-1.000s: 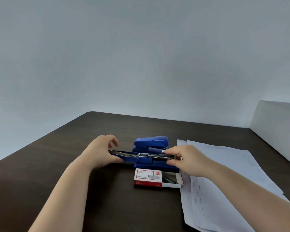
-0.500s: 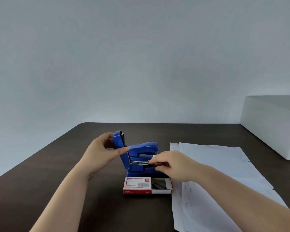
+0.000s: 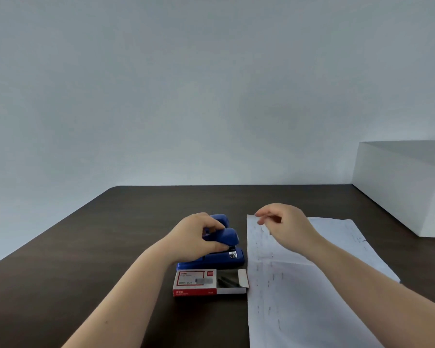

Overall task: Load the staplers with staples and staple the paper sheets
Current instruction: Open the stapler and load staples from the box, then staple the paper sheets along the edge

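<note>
body: two forearms and two hands in view; left hand (image 3: 195, 238) bare, no glove, ring or watch showing | right hand (image 3: 285, 223) bare likewise; wrist bare | forearms uncovered from the frame's lower edge to the wrists; no sleeve showing; nails short

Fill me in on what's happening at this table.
A person is working with staplers and paper on a dark table. The left hand grips the nearer blue stapler, which is closed; a second blue stapler sits just behind it. The right hand hovers over the far corner of the paper sheets, fingers loosely curled, holding nothing clearly visible. An open staple box lies in front of the staplers. A white box stands at the far right.
</note>
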Demonstrator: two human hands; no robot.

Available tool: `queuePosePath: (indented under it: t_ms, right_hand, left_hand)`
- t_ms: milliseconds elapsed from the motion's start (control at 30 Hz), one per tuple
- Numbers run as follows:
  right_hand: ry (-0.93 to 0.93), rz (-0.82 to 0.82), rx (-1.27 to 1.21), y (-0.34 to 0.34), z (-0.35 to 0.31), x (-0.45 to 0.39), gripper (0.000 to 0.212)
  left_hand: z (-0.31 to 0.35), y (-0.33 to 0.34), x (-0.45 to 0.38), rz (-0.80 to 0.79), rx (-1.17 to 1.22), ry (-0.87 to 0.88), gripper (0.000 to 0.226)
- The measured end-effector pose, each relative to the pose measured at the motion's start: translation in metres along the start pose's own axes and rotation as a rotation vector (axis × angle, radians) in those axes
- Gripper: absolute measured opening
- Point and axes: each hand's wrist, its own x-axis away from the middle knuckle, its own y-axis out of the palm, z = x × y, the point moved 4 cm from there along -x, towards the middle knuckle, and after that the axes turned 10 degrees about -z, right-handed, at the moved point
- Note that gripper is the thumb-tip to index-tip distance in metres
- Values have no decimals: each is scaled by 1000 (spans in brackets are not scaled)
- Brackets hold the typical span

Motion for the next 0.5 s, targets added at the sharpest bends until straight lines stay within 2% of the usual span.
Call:
queuePosePath:
  t_ms: [133,233,500]
  right_hand:
    - [123,-18,74,-7,28,-2,25]
    - [200,-47,131,-10,44,-2,25]
    - [274,-42,283,-20,75,-20,38]
  left_hand:
    - [1,7,-4,49,59,35,26]
    - [2,10,-5,21,95,55,20]
    - [-6,21,-13,8,-20,1,33]
